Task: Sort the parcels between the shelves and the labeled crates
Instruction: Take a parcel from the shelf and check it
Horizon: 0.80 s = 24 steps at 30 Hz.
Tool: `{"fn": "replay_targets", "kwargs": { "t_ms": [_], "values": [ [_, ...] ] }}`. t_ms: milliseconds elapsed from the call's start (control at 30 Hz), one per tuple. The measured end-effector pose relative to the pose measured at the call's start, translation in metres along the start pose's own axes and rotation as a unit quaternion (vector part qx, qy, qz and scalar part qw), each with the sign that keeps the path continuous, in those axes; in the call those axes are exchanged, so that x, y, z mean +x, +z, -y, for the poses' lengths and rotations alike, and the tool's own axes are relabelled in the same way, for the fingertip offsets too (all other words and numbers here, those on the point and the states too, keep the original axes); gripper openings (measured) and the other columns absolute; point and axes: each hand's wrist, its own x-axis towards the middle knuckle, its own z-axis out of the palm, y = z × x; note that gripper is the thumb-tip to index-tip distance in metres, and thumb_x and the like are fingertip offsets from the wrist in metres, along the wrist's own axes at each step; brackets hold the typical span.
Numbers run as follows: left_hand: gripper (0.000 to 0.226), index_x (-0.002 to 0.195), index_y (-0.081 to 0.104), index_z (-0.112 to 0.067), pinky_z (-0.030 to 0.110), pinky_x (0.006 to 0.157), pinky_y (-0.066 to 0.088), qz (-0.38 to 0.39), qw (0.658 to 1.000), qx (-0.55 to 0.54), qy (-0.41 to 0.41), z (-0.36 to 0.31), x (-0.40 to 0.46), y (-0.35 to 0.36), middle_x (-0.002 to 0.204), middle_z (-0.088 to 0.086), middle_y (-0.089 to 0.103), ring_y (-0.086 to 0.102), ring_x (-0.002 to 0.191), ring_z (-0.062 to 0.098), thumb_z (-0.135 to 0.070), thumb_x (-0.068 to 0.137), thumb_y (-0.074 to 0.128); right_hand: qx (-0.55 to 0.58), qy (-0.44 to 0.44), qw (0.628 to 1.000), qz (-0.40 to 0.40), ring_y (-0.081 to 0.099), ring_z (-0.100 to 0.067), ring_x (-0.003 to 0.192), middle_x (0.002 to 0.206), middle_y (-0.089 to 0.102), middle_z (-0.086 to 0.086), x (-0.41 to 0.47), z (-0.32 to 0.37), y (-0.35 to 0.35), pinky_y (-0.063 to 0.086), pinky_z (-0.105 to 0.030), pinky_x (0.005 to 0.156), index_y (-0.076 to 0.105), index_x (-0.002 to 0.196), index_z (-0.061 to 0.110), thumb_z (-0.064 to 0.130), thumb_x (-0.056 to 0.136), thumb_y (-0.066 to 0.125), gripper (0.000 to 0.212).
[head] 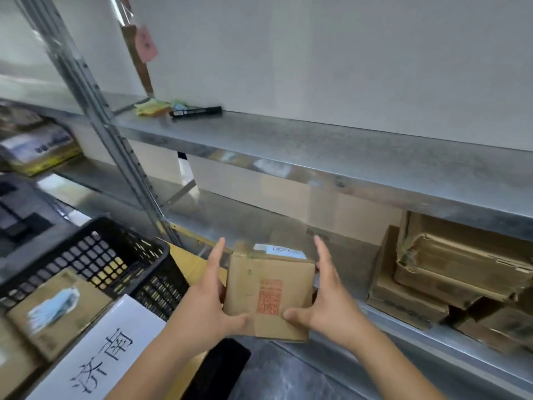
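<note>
While both hands clamp it from either side, the small cardboard parcel [269,295] sits in mid-air just near of the lower metal shelf [288,226]. Left hand [206,301] grips its left edge, right hand [328,298] its right, thumbs on the near face. Black crate [121,255] with a white label [98,350] sits left; battered boxes [450,272] lie right on the shelf.

Two hands [219,307], one held parcel [269,295], one black crate [95,255], one black marker [196,111]
</note>
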Motion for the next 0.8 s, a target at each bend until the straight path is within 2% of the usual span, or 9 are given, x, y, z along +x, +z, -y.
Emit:
{"fn": "replay_targets", "kwargs": {
  "t_ms": [67, 100, 233, 300, 367, 500, 567, 700, 800],
  "values": [
    [0.135, 0.146, -0.010, -0.064, 0.027, 0.081, 0.057, -0.004, 0.999, 0.032, 0.013, 0.005, -0.014, -0.007, 0.120, -0.021, 0.051, 0.061, 0.101, 0.001, -0.030, 0.063, 0.090, -0.025, -0.021, 0.999, 0.031, 0.041, -0.004, 0.129, 0.144, 0.018, 0.032, -0.001, 0.009, 0.006, 0.042, -0.028, 0.104, -0.020, 0.146, 0.066, 0.030, 0.064, 0.096, 0.147],
    [0.128, 0.144, -0.003, -0.065, 0.030, 0.085, 0.057, -0.017, 0.998, 0.058, 0.019, 0.008, -0.021, -0.009, 0.125, -0.023, 0.038, 0.057, 0.107, 0.003, -0.031, 0.063, 0.090, -0.034, -0.037, 0.998, 0.041, 0.042, -0.001, 0.126, 0.142, 0.016, 0.037, -0.002, 0.013, 0.011, 0.042, -0.022, 0.100, -0.012, 0.148, 0.065, 0.030, 0.065, 0.096, 0.141],
    [0.095, 0.135, 0.022, -0.055, 0.024, 0.081, 0.055, -0.080, 0.993, 0.089, 0.021, 0.029, -0.043, -0.013, 0.132, -0.025, 0.019, 0.054, 0.101, 0.003, -0.042, 0.066, 0.087, -0.049, -0.115, 0.992, 0.019, 0.039, 0.009, 0.131, 0.142, 0.021, 0.047, -0.001, 0.022, 0.032, 0.045, -0.032, 0.110, 0.029, 0.138, 0.059, 0.057, 0.066, 0.086, 0.092],
    [0.080, 0.129, 0.029, -0.054, 0.023, 0.081, 0.054, -0.109, 0.991, 0.076, 0.034, 0.041, -0.054, -0.017, 0.143, -0.027, 0.013, 0.055, 0.101, 0.005, -0.053, 0.069, 0.082, -0.064, -0.135, 0.989, 0.007, 0.037, 0.009, 0.135, 0.147, 0.021, 0.042, -0.002, 0.025, 0.043, 0.047, -0.035, 0.108, 0.036, 0.136, 0.054, 0.065, 0.066, 0.078, 0.082],
    [0.066, 0.120, 0.032, -0.055, 0.027, 0.080, 0.056, -0.130, 0.989, 0.067, 0.036, 0.049, -0.066, -0.022, 0.151, -0.028, 0.006, 0.060, 0.098, 0.010, -0.058, 0.073, 0.077, -0.072, -0.157, 0.985, 0.001, 0.030, 0.013, 0.139, 0.157, 0.017, 0.034, -0.003, 0.034, 0.056, 0.041, -0.029, 0.113, 0.039, 0.131, 0.051, 0.058, 0.067, 0.083, 0.078],
    [0.055, 0.113, 0.030, -0.053, 0.030, 0.081, 0.052, -0.151, 0.987, 0.062, 0.000, 0.066, -0.092, -0.038, 0.159, -0.025, -0.002, 0.061, 0.103, 0.016, -0.054, 0.080, 0.074, -0.098, -0.193, 0.976, 0.008, 0.011, 0.032, 0.132, 0.158, 0.005, 0.040, -0.010, 0.062, 0.085, 0.020, -0.006, 0.108, 0.041, 0.125, 0.046, 0.038, 0.068, 0.091, 0.076],
    [0.055, 0.113, 0.029, -0.053, 0.029, 0.079, 0.047, -0.161, 0.986, 0.054, -0.006, 0.073, -0.107, -0.050, 0.157, -0.030, -0.005, 0.060, 0.102, 0.018, -0.052, 0.081, 0.073, -0.104, -0.201, 0.974, 0.012, 0.010, 0.031, 0.133, 0.156, 0.001, 0.044, -0.017, 0.077, 0.099, 0.022, -0.011, 0.109, 0.036, 0.126, 0.054, 0.037, 0.068, 0.090, 0.081],
    [0.054, 0.118, 0.027, -0.052, 0.033, 0.080, 0.047, -0.184, 0.981, 0.057, -0.001, 0.093, -0.142, -0.078, 0.157, -0.032, -0.011, 0.058, 0.107, 0.020, -0.052, 0.084, 0.069, -0.116, -0.232, 0.965, 0.023, 0.015, 0.013, 0.146, 0.164, 0.006, 0.033, -0.034, 0.113, 0.128, 0.026, -0.028, 0.116, 0.015, 0.137, 0.077, 0.033, 0.066, 0.090, 0.112],
    [0.050, 0.120, 0.030, -0.050, 0.030, 0.090, 0.048, -0.203, 0.977, 0.064, -0.001, 0.107, -0.168, -0.099, 0.159, -0.027, -0.013, 0.056, 0.117, 0.021, -0.052, 0.087, 0.068, -0.120, -0.275, 0.953, 0.032, 0.020, 0.009, 0.148, 0.162, 0.007, 0.036, -0.041, 0.136, 0.152, 0.031, -0.028, 0.113, 0.038, 0.139, 0.066, 0.031, 0.068, 0.094, 0.097]
  ]
}}
